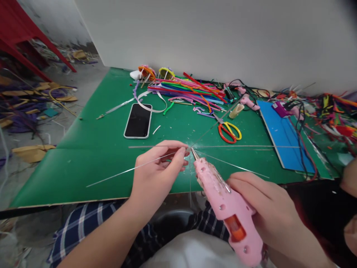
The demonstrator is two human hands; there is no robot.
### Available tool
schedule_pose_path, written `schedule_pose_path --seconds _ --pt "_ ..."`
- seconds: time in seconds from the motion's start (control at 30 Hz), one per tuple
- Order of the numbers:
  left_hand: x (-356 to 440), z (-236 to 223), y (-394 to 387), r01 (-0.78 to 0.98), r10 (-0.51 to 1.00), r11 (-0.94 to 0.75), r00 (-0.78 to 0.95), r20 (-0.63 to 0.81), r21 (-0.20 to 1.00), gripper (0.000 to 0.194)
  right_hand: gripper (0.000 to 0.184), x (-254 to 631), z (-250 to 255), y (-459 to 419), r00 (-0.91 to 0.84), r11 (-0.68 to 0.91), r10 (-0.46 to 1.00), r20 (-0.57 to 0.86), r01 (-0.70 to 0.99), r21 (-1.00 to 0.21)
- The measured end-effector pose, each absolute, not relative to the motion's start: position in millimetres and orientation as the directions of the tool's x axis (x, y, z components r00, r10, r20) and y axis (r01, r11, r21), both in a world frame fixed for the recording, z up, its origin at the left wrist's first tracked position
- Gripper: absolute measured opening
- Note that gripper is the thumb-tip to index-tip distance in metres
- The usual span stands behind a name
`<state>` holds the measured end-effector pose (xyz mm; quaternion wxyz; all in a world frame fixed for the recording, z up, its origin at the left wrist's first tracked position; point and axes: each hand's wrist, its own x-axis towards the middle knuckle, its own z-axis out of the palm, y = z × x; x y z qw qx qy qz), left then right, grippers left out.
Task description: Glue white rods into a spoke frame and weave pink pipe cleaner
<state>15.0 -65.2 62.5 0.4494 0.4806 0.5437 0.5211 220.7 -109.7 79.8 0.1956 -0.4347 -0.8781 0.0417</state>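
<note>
My left hand [158, 171] pinches a bundle of thin clear sticks [223, 146] where they cross, fanned out like spokes above the green table [92, 149]. My right hand [264, 208] grips a pink hot glue gun [225, 203]. Its metal nozzle touches the crossing point right beside my left fingertips. Both hands hover over the table's near edge, above my lap.
A black phone [138, 120] lies left of centre. Red-and-yellow scissors [229, 131] lie beyond the sticks. A heap of coloured pipe cleaners [192, 91] lines the back. A blue sheet [284, 137] with cables and more pink glue guns [247, 100] sits right. Another person's hand [350, 178] shows at the right edge.
</note>
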Motion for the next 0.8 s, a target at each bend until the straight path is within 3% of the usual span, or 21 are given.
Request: schedule_pose_path --seconds 0.8 --pt "13.5 62.3 -64.7 0.044 0.993 -0.009 -0.118 0.014 0.999 0.014 0.021 219.0 84.0 -109.8 -0.554 0.617 0.784 0.281 0.745 -0.254"
